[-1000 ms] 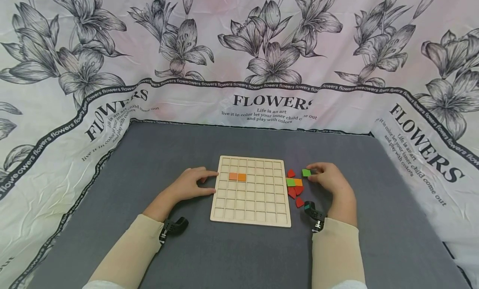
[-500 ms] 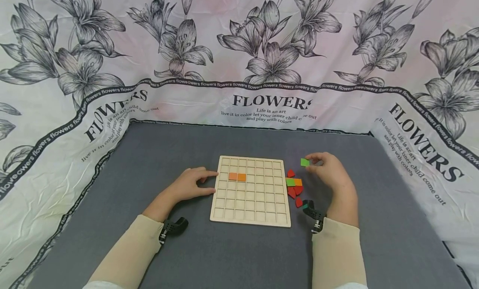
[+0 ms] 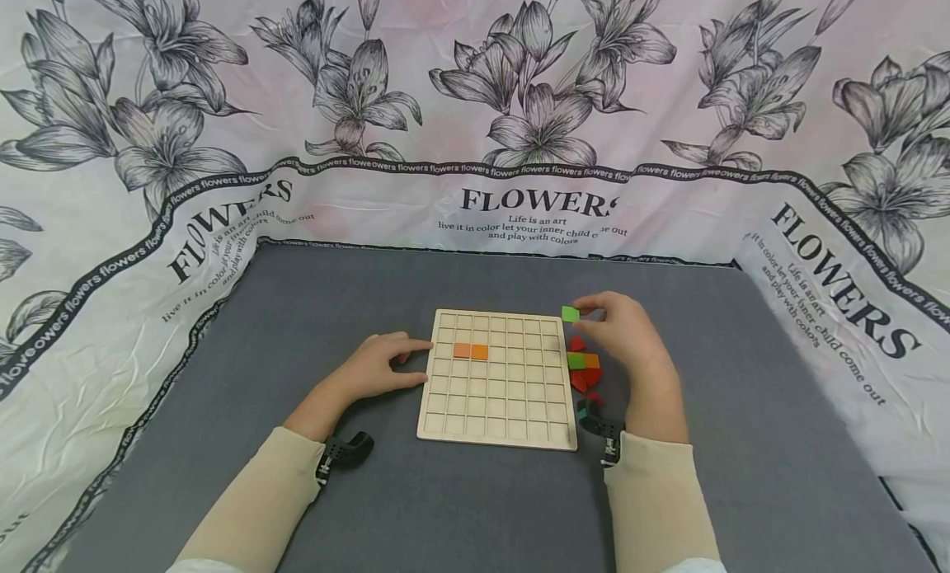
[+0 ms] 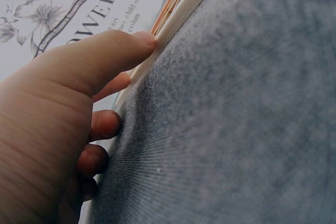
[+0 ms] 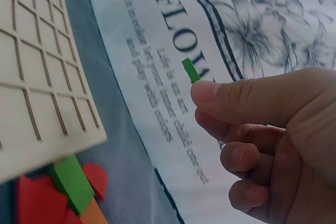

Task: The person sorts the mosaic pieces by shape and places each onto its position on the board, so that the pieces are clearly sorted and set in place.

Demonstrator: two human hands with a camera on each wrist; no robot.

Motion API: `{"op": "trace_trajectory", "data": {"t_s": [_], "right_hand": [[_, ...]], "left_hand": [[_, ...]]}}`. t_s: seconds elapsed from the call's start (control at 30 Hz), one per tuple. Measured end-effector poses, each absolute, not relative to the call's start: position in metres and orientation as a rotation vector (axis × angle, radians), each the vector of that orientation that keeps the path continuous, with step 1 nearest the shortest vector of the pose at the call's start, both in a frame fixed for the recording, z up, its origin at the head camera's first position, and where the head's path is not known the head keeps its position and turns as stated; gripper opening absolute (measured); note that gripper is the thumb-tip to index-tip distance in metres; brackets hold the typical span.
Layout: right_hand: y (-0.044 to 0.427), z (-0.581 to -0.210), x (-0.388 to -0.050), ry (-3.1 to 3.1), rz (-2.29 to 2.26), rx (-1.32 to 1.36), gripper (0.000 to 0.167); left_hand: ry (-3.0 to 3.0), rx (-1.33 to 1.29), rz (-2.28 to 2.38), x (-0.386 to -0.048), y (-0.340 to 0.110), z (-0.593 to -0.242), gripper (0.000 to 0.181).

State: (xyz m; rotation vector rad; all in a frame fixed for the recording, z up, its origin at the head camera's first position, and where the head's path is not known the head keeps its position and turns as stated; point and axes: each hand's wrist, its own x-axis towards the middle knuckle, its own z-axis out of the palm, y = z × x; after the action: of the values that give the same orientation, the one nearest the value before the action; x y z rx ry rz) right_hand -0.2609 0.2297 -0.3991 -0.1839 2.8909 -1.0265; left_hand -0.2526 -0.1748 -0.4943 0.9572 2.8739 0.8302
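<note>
Between thumb and index finger, my right hand [image 3: 619,330] pinches a green square tile [image 3: 570,314], held up by the board's far right corner. In the right wrist view the green tile [image 5: 190,70] shows edge-on beyond the thumb tip. A pale wooden grid board [image 3: 505,409] lies flat on the table, with an orange tile [image 3: 462,350] and another orange tile [image 3: 480,352] side by side in its cells. My left hand [image 3: 377,365] touches the board's left edge with thumb and index fingertip, and the left wrist view shows the thumb [image 4: 126,51] straight against that edge.
Right of the board lies a loose group: a second green tile [image 3: 576,361], an orange tile [image 3: 591,361] and several red pieces [image 3: 591,377]. Grey cloth [image 3: 445,507] covers the table. A flower-printed curtain [image 3: 416,206] stands behind and along the sides.
My right hand has lifted the green tile away from the loose pieces, then carried it left and farther back to the board's corner. The left hand and board stay in place.
</note>
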Motion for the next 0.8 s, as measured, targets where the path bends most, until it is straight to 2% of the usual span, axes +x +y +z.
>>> {"op": "trace_trajectory", "data": {"t_s": [0.8], "right_hand": [[0.165, -0.427, -0.269, 2.833, -0.886, -0.454, 0.028]], "left_hand": [[2.868, 0.949, 0.831, -0.252, -0.175, -0.493, 0.054]]}}
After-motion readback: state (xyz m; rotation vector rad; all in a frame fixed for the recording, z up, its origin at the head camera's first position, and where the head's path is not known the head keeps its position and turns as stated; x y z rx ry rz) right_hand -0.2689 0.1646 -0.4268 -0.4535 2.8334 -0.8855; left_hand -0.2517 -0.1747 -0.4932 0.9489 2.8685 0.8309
